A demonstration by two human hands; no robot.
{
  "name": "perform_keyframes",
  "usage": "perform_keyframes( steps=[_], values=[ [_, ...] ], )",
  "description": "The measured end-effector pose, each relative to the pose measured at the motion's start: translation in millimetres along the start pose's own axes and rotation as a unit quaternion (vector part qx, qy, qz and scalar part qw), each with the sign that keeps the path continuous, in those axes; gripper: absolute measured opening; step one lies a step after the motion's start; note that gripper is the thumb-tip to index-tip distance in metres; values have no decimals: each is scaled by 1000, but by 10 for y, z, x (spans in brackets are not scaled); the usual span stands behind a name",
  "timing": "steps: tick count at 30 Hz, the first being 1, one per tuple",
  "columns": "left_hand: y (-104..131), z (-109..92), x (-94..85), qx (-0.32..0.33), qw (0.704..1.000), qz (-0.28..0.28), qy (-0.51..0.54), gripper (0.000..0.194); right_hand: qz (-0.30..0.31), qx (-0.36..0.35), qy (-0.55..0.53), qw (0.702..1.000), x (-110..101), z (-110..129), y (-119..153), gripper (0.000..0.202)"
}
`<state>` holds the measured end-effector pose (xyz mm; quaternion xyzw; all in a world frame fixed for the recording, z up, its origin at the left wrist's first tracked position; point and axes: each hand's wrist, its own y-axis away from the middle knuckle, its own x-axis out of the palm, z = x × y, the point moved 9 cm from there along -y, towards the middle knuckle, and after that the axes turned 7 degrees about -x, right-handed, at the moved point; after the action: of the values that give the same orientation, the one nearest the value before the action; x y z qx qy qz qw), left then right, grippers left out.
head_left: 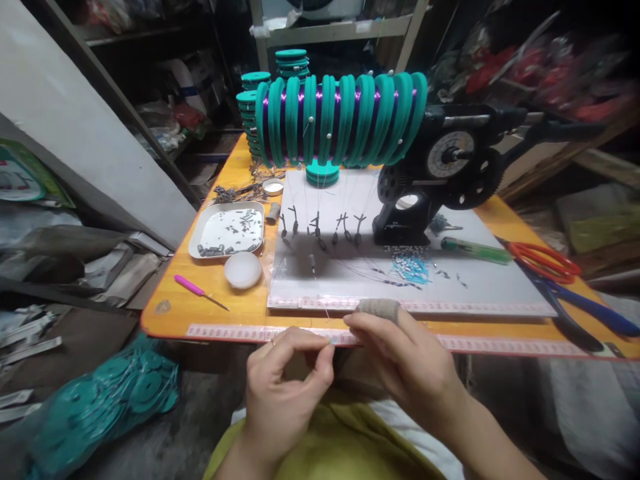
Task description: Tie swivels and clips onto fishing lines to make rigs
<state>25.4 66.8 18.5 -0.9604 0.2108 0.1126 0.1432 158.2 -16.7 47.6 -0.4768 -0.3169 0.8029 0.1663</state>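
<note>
My left hand (287, 377) is above the table's front edge, thumb and forefinger pinched on a tiny bluish piece too small to name. Close beside it, my right hand (405, 353) is closed with its fingertips together; whatever they hold is hidden. A grey wrap (379, 309) covers one right finger. A fine thread shows near the fingertips. Beyond the hands, a white board (340, 287) bears small dark pieces (320, 233) on lines that hang from a row of green spools (340, 120) with purple line. Blue-and-white small parts (407, 267) lie on the board.
A black winding machine (435, 167) carries the spools. At left are a white tray (200, 233) of small grey parts, a round white dish (243, 270) and a pink-handled hook (190, 285). Blue-handled pliers (595, 310) and a green cutter (475, 250) lie at right. Measuring tape (225, 331) lines the table edge.
</note>
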Motion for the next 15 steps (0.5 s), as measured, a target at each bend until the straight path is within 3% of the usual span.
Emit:
perform_keyframes(
  steps=[5,11,15],
  values=[
    [-218,-218,42,164,976,48,-138,14,-22,13,113,993,-200,-181,99,23],
    [-435,-266,211,246,930,137,-237,11,-14,72,197,978,-267,-285,201,15],
    [-477,-293,304,282,898,182,-284,11,-29,83,185,979,-235,-191,182,19]
  ],
)
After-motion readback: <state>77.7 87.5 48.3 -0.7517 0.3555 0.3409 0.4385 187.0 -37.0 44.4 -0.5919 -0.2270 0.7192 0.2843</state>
